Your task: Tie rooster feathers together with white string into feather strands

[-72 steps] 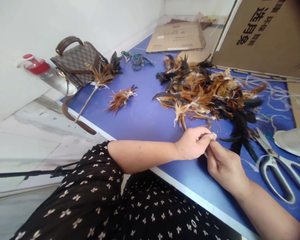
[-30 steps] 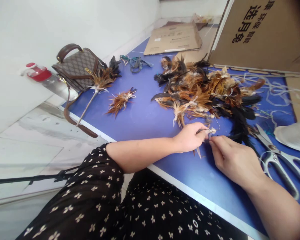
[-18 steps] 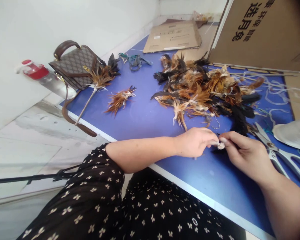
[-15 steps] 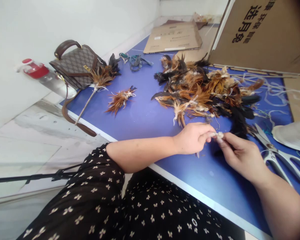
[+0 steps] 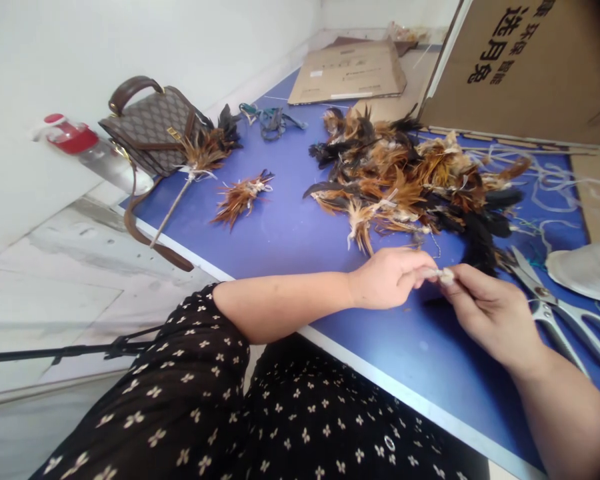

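Note:
My left hand (image 5: 393,277) and my right hand (image 5: 490,313) meet over the front part of the blue table (image 5: 290,240). Both pinch a small whitish piece (image 5: 446,275) between their fingertips; its exact nature is too small to make out. Just beyond my hands lies a large pile of brown and black feathers (image 5: 400,173). A small brown feather bunch (image 5: 243,200) rests to the left of the pile. Metal scissors (image 5: 545,300) lie beside my right hand, blades apart.
A patterned handbag (image 5: 155,130) and a red-capped bottle (image 5: 90,153) are at the left. A feathered stick (image 5: 173,210) leans by the bag. Cardboard (image 5: 350,72) lies at the back, a box (image 5: 530,80) behind the pile, a white spool (image 5: 587,273) at the right.
Both hands have shifted very slightly to the right, still together at the whitish piece. The things on the table lie as before.

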The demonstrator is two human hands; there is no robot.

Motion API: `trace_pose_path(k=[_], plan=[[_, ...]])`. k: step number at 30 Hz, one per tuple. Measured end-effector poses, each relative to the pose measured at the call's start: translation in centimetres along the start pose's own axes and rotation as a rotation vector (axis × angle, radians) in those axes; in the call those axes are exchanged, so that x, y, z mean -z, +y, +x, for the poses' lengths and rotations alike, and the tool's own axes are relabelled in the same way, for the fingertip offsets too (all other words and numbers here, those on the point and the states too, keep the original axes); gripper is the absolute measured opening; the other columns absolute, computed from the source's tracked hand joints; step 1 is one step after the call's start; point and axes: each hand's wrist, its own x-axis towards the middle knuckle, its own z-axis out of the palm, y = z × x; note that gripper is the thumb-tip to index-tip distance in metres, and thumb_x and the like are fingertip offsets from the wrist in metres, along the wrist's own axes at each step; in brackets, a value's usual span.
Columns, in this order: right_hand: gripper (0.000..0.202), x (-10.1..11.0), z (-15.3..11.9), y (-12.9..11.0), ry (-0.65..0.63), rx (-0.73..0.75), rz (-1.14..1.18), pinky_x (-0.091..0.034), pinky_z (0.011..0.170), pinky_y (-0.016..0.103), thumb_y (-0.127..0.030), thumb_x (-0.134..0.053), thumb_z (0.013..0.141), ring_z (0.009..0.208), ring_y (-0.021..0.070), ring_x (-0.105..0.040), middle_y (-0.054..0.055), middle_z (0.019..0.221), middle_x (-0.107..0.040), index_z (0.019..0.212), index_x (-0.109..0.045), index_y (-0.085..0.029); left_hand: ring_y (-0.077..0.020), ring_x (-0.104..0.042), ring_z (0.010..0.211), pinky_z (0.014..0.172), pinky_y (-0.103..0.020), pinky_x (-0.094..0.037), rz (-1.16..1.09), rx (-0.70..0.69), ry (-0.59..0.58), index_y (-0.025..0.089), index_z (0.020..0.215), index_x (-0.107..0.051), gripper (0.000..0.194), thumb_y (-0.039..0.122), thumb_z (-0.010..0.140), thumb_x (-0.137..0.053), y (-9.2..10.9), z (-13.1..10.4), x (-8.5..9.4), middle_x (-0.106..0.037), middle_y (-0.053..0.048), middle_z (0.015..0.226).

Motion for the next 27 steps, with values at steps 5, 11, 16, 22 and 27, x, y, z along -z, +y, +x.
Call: trace_pose_path(k=[5, 11, 16, 22, 27], plan=[[0.024, -1.8, 0.0, -0.7, 0.071, 0.1, -0.094, -0.049, 0.06, 0.031, -0.034, -0.058, 0.112, 0.058, 0.016, -0.061, 0.0, 0.071, -0.066, 0.092, -0.069, -0.025, -0.017, -0.066, 0.083, 0.091, -0.033, -0.055, -0.016, 0.102, 0.219, 0.021, 0.095, -0.066, 0.027, 0.032, 0.113, -0.049, 0.4, -0.4, -1.0, -0.07, -0.004, 0.084], [0.026, -1.3, -0.4, -0.4, 0.046, 0.156, -0.215, -0.045, 0.058, 0.032, -0.033, -0.058, 0.109, 0.057, 0.0167, -0.059, 0.001, 0.068, -0.062, 0.086, -0.064, -0.025, -0.0253, -0.072, 0.103, 0.104, -0.042, -0.056, 0.131, 0.1, 0.108, 0.021, 0.098, -0.072, 0.015, 0.025, 0.106, -0.06, -0.4, -0.3, -0.8, -0.077, -0.01, 0.102], [0.027, 0.2, -0.3, -0.1, 0.04, 0.053, -0.08, -0.048, 0.058, 0.028, -0.033, -0.062, 0.11, 0.057, 0.0132, -0.062, 0.0, 0.069, -0.068, 0.087, -0.071, -0.024, -0.023, -0.073, 0.102, 0.098, -0.038, -0.057, 0.024, -0.039, -0.196, 0.022, 0.1, -0.076, 0.016, 0.012, 0.096, -0.064, -0.6, 0.0, 0.4, -0.078, -0.008, 0.108], [0.027, -1.2, -0.1, -0.6, 0.154, -0.19, 0.264, -0.06, 0.066, 0.03, -0.05, -0.072, 0.106, 0.071, 0.019, -0.073, 0.006, 0.088, -0.081, 0.112, -0.078, -0.024, -0.0102, -0.061, 0.07, 0.076, -0.027, -0.053, -0.369, 0.192, 0.041, 0.019, 0.105, -0.068, 0.029, 0.044, 0.113, -0.056, -0.2, -0.1, -0.5, -0.069, 0.0, 0.082], [0.025, -2.5, 0.0, -1.2, 0.278, -0.187, 0.211, -0.066, 0.073, 0.031, -0.046, -0.075, 0.105, 0.073, 0.0187, -0.075, 0.007, 0.093, -0.084, 0.112, -0.084, -0.023, -0.0064, -0.058, 0.057, 0.058, -0.023, -0.047, -0.529, 0.355, 0.064, 0.019, 0.105, -0.06, 0.032, 0.05, 0.113, -0.056, -0.1, -0.3, -1.7, -0.072, 0.0, 0.084]])
